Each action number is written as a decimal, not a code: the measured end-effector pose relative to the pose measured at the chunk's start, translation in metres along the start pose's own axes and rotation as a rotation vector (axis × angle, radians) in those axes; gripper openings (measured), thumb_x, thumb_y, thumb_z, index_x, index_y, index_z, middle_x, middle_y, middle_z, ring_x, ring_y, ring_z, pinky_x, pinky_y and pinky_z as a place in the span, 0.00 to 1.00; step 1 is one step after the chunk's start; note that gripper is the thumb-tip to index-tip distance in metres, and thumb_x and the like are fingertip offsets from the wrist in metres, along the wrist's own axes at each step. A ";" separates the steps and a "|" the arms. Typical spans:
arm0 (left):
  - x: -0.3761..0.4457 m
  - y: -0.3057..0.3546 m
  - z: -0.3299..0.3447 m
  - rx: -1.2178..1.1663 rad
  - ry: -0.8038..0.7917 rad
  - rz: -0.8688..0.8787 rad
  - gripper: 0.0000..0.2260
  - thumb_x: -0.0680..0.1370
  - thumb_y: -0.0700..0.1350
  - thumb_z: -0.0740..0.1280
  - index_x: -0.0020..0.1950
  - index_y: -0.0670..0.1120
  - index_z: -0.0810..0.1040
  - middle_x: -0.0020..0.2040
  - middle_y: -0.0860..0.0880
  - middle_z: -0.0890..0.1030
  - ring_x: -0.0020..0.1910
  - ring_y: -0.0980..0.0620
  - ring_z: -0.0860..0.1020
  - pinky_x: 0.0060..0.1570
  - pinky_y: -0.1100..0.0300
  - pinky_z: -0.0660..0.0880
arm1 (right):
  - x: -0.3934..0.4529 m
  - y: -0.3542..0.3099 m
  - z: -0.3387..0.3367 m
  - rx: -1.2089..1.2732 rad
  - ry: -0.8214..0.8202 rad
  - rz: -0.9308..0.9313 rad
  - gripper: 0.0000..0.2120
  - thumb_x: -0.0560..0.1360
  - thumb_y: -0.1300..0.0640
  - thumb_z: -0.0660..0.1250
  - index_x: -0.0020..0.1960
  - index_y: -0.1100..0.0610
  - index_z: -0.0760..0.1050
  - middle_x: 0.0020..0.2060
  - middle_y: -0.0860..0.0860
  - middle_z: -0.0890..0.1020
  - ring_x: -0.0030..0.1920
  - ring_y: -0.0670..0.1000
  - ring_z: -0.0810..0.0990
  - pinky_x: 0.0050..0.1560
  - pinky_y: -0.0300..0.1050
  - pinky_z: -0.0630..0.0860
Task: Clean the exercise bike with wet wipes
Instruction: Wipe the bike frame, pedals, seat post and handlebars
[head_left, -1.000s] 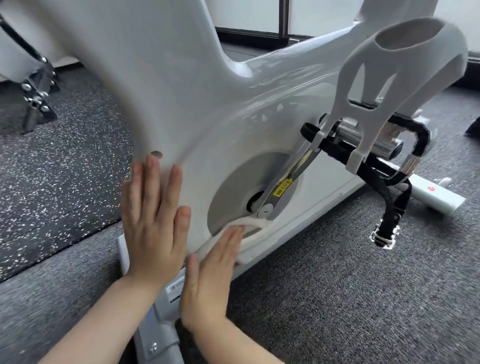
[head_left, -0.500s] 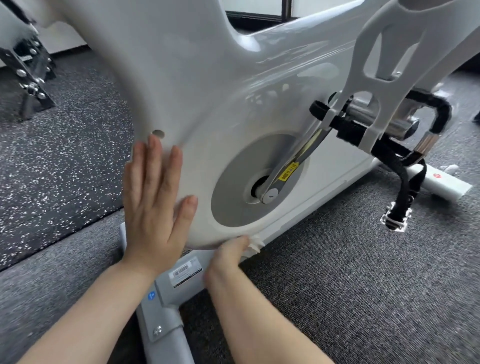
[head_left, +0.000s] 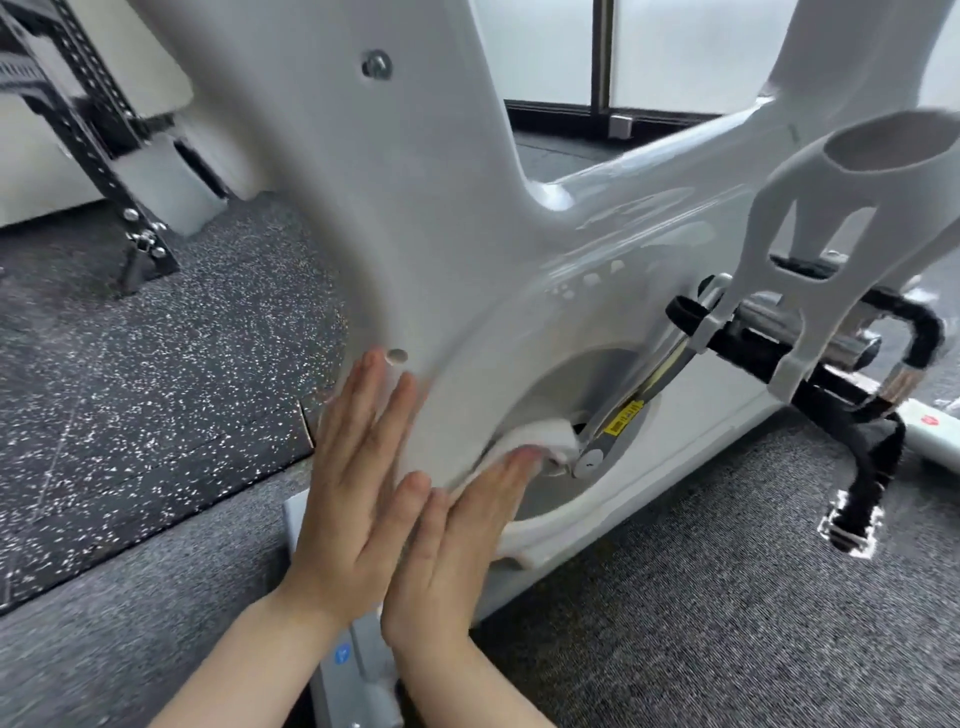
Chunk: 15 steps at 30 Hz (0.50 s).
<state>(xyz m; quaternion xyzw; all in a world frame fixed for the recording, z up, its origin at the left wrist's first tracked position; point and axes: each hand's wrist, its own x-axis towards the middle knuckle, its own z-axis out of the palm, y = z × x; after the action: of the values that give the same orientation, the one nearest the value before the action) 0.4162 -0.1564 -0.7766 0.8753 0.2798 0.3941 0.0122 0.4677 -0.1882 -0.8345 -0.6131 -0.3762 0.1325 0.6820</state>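
The right hand lay flat with straight fingers, pressing a crumpled white wet wipe against the grey round disc set into the side of the glossy white exercise bike. The wipe bunched out past the fingertips, touching the lower end of the silver metal crank arm (its yellow label faced the camera). Just beside it, thumb against thumb, the left hand was spread open and rested flat on the white body shell, fingers pointing up toward a small round plug in the casing; it held nothing.

Further out along the crank, a black strapped pedal hung down to the right, partly behind a white plastic bottle cage that stood nearer the camera. A bolt head sat high on the frame. Below the wrists ran the pale grey base bar of the bike, resting on grey carpet. To the left the floor changed to black speckled rubber matting, where the foot of a black perforated steel rack stood, well apart from the bike.
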 end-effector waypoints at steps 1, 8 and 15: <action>0.002 -0.003 -0.002 0.004 0.012 -0.002 0.25 0.83 0.52 0.49 0.78 0.47 0.51 0.79 0.52 0.48 0.78 0.47 0.49 0.75 0.52 0.46 | 0.012 -0.001 -0.003 -0.042 0.013 -0.189 0.30 0.81 0.40 0.40 0.77 0.52 0.34 0.76 0.50 0.35 0.77 0.54 0.39 0.75 0.48 0.39; 0.018 -0.001 0.006 -0.376 0.188 -0.381 0.26 0.82 0.58 0.50 0.78 0.50 0.54 0.78 0.50 0.56 0.77 0.49 0.53 0.75 0.49 0.50 | 0.064 -0.010 -0.016 -0.382 -0.031 -0.736 0.26 0.82 0.47 0.41 0.78 0.53 0.46 0.78 0.48 0.46 0.77 0.56 0.47 0.75 0.56 0.43; 0.017 0.006 0.011 -0.374 0.235 -0.374 0.28 0.80 0.62 0.51 0.77 0.52 0.51 0.78 0.59 0.53 0.77 0.58 0.51 0.75 0.58 0.49 | 0.084 -0.009 -0.028 -0.394 0.041 -0.683 0.25 0.82 0.48 0.44 0.78 0.52 0.46 0.78 0.48 0.47 0.77 0.53 0.48 0.75 0.53 0.44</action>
<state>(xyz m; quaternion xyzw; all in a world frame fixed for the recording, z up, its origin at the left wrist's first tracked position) 0.4360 -0.1504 -0.7715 0.7394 0.3585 0.5284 0.2136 0.5408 -0.1568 -0.7953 -0.5741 -0.5630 -0.1891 0.5635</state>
